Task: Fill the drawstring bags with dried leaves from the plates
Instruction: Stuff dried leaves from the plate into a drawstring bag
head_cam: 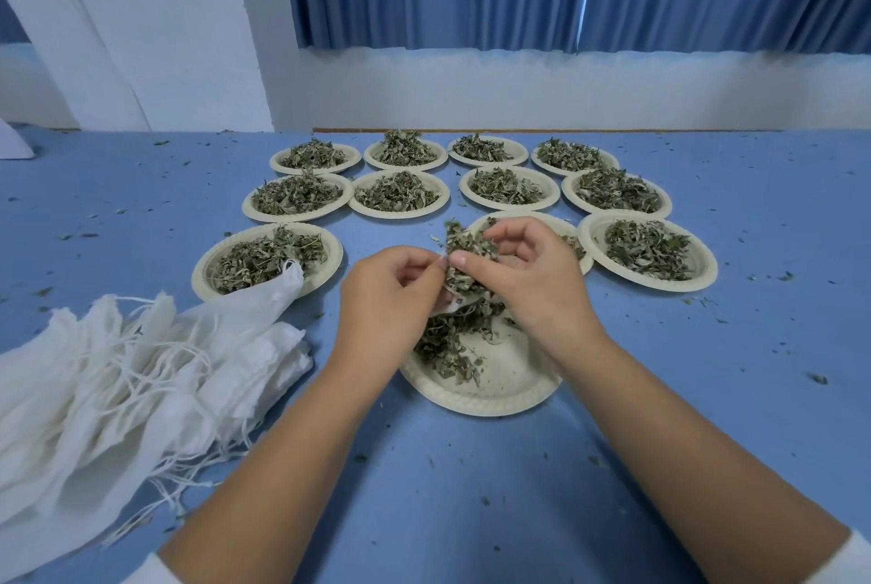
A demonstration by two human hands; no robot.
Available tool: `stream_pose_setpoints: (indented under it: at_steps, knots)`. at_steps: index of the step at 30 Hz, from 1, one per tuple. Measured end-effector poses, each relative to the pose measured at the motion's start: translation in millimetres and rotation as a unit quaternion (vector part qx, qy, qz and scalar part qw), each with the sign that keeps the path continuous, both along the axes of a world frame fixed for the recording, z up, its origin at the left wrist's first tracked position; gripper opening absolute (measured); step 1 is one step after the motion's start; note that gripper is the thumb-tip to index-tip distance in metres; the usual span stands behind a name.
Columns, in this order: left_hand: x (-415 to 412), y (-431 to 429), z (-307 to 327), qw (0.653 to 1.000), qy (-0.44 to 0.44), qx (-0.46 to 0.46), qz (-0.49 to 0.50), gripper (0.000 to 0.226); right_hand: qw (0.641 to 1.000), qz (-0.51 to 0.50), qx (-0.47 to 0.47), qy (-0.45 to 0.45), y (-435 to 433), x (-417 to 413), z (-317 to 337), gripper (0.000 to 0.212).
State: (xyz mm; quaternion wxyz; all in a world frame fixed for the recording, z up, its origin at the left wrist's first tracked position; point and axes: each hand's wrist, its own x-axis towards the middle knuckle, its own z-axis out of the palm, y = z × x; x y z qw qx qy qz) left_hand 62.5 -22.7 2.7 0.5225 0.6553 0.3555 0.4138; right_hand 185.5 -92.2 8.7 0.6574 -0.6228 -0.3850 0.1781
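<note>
Both hands meet above the nearest paper plate (499,388), which holds a thin scatter of dried leaves (447,347). My right hand (528,277) pinches a clump of dried leaves (464,253) at the mouth of a small white drawstring bag (450,306). My left hand (391,296) grips that bag from the left; the bag is mostly hidden by fingers and leaves. A heap of white drawstring bags (132,371) with loose strings lies at the left.
Several paper plates heaped with dried leaves stand in rows behind, such as one at the left (266,260) and one at the right (648,251). Leaf crumbs dot the blue table (707,395). A white wall and blue curtains are beyond.
</note>
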Motion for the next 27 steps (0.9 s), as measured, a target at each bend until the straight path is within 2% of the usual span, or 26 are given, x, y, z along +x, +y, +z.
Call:
stream_pose_setpoints:
  at_steps: [3,7,10,13,16,18,19,23,27]
  knots:
    - [0.5,0.4,1.3,0.997,-0.042,-0.07,-0.013,0.009,0.998,-0.027,-0.005,-0.063,0.6,-4.4,-3.5,0.028]
    - [0.8,1.0,1.6,0.992,-0.072,-0.098,-0.018,0.007,0.986,-0.055,-0.018,-0.157,0.0,-3.4,-3.1,0.023]
    - [0.4,3.2,-0.3,0.993,-0.072,-0.09,-0.009,0.004,0.98,-0.031,-0.034,-0.192,-0.9,-1.9,-2.8,0.023]
    - [-0.9,5.9,-0.5,0.993,-0.072,-0.089,-0.001,0.004,0.978,0.014,-0.045,-0.203,-2.8,-2.0,-1.9,0.01]
    - [-1.7,5.8,0.2,0.994,-0.07,-0.084,0.002,0.008,0.987,0.031,-0.051,-0.149,-3.1,0.0,-2.5,0.013]
    - [-1.4,4.9,0.1,0.996,-0.059,-0.069,0.001,0.009,0.996,0.045,-0.059,-0.051,-3.2,0.5,-2.6,0.005]
    - [-1.3,4.6,0.0,0.997,-0.055,-0.062,0.0,0.008,0.996,0.048,-0.07,-0.004,-3.3,1.3,-3.0,0.007]
    - [-0.5,4.9,0.0,0.998,-0.041,-0.044,-0.006,0.004,0.98,0.071,-0.126,0.135,-1.9,6.3,-5.0,0.017]
    - [-0.8,5.1,-0.1,0.999,-0.03,-0.039,-0.013,0.004,0.953,0.139,-0.126,0.237,-2.5,8.1,-2.0,0.023]
